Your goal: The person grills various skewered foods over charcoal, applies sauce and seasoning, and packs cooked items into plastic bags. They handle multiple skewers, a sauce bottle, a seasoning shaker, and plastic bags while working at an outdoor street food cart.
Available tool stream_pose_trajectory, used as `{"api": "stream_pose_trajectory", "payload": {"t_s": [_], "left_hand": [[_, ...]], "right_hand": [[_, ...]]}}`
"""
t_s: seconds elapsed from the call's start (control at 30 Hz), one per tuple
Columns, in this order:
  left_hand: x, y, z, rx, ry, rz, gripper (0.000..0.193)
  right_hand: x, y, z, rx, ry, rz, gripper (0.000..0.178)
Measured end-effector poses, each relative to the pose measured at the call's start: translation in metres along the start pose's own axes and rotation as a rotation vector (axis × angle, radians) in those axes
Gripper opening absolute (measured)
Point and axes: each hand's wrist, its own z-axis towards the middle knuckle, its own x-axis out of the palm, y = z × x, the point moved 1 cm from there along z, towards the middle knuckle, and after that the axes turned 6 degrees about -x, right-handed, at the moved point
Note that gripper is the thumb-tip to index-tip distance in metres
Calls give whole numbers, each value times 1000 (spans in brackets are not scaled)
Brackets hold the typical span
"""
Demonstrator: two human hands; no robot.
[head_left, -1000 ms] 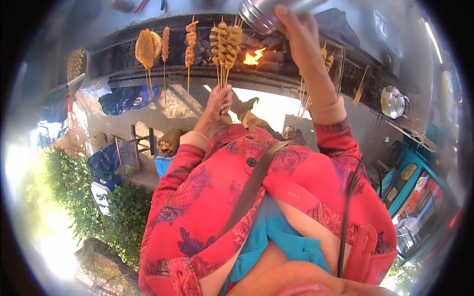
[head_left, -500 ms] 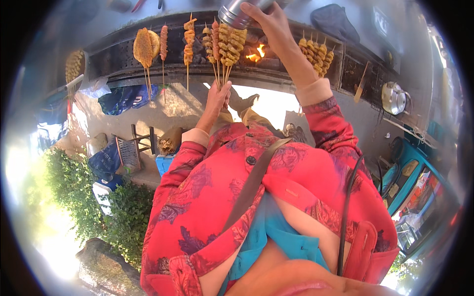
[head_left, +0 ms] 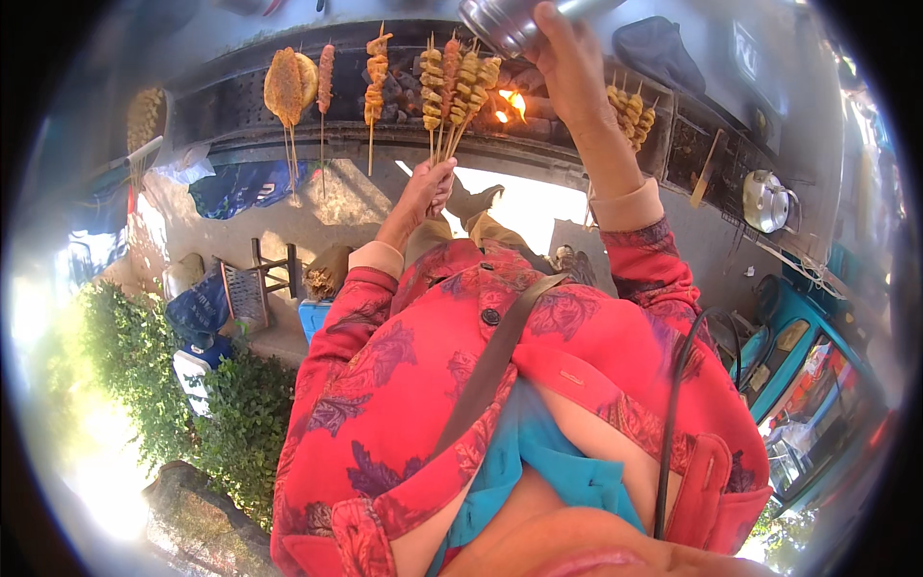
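Note:
My left hand (head_left: pixel 426 190) is closed round the sticks of several skewers (head_left: pixel 468 88), which fan out over the charcoal grill (head_left: pixel 346 144). Golden spiral-cut pieces and a pinkish sausage are threaded on them. Up and to the right, my right hand (head_left: pixel 569 72) grips a silver metal shaker canister (head_left: pixel 505 21), tilted with its end toward the skewer tips. Small flames (head_left: pixel 514 102) burn on the coals just right of the bunch.
Along the grill to the left lie an orange twisted skewer (head_left: pixel 377 77), a sausage skewer (head_left: pixel 325 82) and flat round pieces on sticks (head_left: pixel 285 88). More spiral skewers (head_left: pixel 630 115) rest beyond my right forearm. A metal kettle (head_left: pixel 766 200) stands at the far right.
The canister has shifted right and tipped over at a different angle with my right hand. In my left hand, the skewers have spread apart and moved slightly right.

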Motion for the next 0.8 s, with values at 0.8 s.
{"api": "stream_pose_trajectory", "payload": {"t_s": [0.8], "left_hand": [[22,-2,-34,437,-226,57,23]], "right_hand": [[-195,23,98,-57,101,-1529,36]]}}
